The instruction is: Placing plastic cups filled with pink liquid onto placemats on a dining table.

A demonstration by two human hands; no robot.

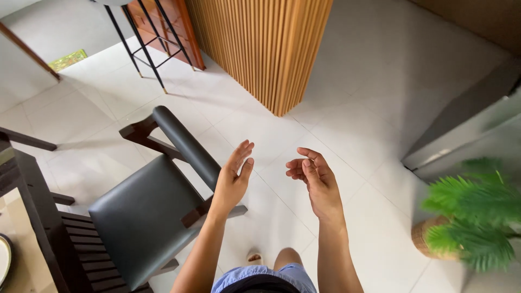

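My left hand [233,176] is raised over the white tiled floor with fingers straight and together, palm facing right, holding nothing. It hovers just right of the backrest of a dark chair [142,211] with a black padded seat. My right hand [315,176] is held opposite it, fingers loosely curled and apart, also empty. The two hands face each other a small gap apart. Below them I see my knee and blue shorts.
A wooden slatted partition [260,49] stands ahead. A black metal stool frame [144,43] is at upper left. A dark wooden table [32,217] lies at the left edge. A potted green plant [469,217] in a woven basket sits right, below a grey cabinet [461,130].
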